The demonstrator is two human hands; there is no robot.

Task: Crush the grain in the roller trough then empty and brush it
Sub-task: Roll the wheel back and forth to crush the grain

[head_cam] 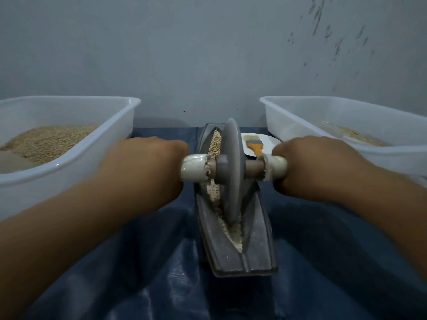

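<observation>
Here, left to right:
Left tub (69, 172): translucent white plastic, at the left edge on the blue cloth (143, 262); it holds a heap of whole tan grain (49, 140).
Left hand (147, 165): fingers curled round the white-wrapped left handle (193, 167) of the roller, knuckles up, just beside the tub's near corner.
Trough (258, 245): a long grey boat-shaped block, lying lengthwise away from the person in the middle of the cloth, its groove narrowing to a point at the near end.
Grain in trough (216, 143): whole kernels lie in the far part of the groove beyond the wheel; paler crushed meal (233, 234) lines the groove on the near side.
Roller wheel (232, 167): a grey disc standing upright on edge in the groove, about midway along the trough, its axle crosswise.
Brush (254, 145): orange handle, pale bristles, lying on a white plate (270, 140) behind the right handle.
Right hand (307, 165): fingers wrapped round the white right handle (276, 168), knuckles up.
Right tub (346, 116): same white plastic, with a thin layer of pale grain at its bottom.
</observation>
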